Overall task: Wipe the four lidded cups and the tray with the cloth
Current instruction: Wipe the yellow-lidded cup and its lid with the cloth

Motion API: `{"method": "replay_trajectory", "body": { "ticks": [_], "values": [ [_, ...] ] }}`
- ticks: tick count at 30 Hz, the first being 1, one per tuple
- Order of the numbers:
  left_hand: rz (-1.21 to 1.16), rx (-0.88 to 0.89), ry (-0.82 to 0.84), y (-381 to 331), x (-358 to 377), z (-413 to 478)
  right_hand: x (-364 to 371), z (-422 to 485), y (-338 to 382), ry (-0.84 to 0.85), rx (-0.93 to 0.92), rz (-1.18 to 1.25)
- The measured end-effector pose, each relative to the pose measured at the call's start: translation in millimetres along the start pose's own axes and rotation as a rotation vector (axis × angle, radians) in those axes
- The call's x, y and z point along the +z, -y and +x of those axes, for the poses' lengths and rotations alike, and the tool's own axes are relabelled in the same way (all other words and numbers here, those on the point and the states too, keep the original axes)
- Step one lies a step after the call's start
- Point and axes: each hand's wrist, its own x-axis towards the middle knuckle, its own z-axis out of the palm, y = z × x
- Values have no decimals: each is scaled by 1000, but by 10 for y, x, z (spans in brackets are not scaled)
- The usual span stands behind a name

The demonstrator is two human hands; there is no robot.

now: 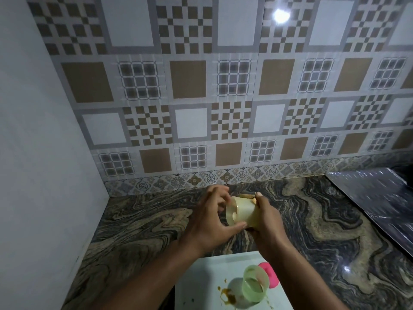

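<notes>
Both hands hold a pale yellow translucent cup (pixel 242 212) on its side above the marbled counter, its base turned toward me. My left hand (pixel 209 222) grips the base end with fingers and thumb. My right hand (pixel 267 218) is wrapped round the mouth end, and a bit of yellowish cloth (pixel 247 195) shows behind the cup at its fingertips. Below, a white tray (pixel 201 285) carries a pale green cup (pixel 254 284) lying tilted and a pink lid or cup (pixel 269 276) behind it. Brown stains (pixel 228 296) mark the tray.
The marbled granite counter (pixel 145 222) runs to a patterned tile wall at the back and a plain white wall on the left. A dark glossy slab (pixel 375 198) lies at the right rear of the counter.
</notes>
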Motion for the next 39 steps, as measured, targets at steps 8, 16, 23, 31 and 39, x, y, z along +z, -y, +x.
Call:
{"method": "replay_trajectory", "body": {
  "ticks": [8, 16, 23, 31, 39],
  "values": [
    [310, 222, 146, 21, -66, 60, 77, -43, 11, 9, -90, -75],
    [52, -55, 183, -45, -78, 137, -8, 129, 10, 3, -257, -205],
    [323, 315, 186, 53, -66, 137, -26, 201, -14, 40, -281, -274],
    [128, -22, 177, 34, -45, 130, -29, 251, -48, 60, -189, -172],
    [31, -68, 192, 45, -19, 147, -37, 315, -9, 54, -193, -135]
  ]
}}
